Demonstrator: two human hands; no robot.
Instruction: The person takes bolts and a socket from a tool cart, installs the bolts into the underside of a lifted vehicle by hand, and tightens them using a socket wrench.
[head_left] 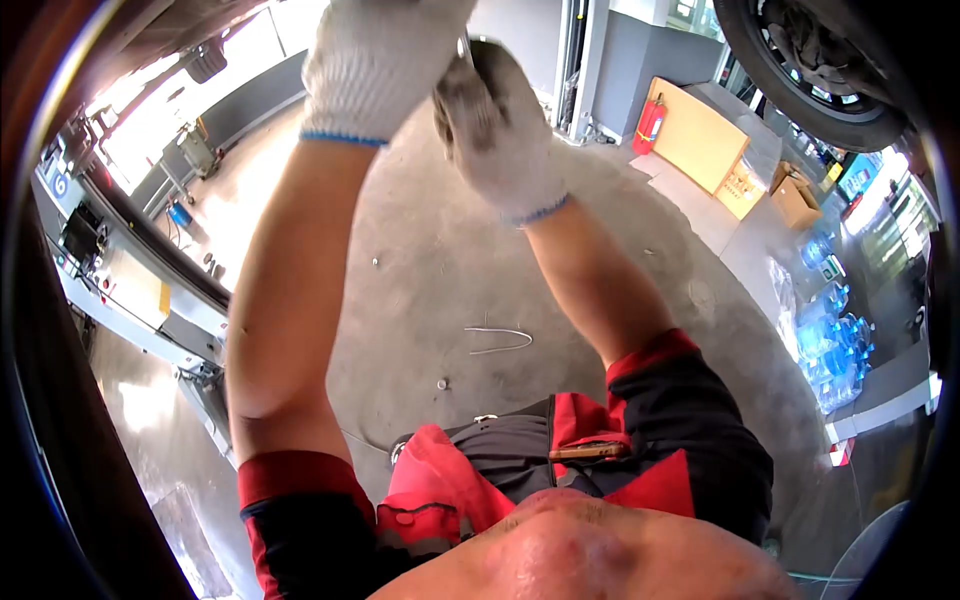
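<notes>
Above the floor [430,290], our right hand [500,130] curls its fingers by a metal piece [464,47], near our left hand [385,65], both holds unclear.

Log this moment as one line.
left hand: gloved, raised, partly out of frame; right hand: gloved, raised beside it; metal piece: between hands, grip unclear; bent wire: on floor

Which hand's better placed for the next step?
Probably the right hand: it curls close by a metal piece, within frame; the left hand is cut off at the top edge.
</notes>
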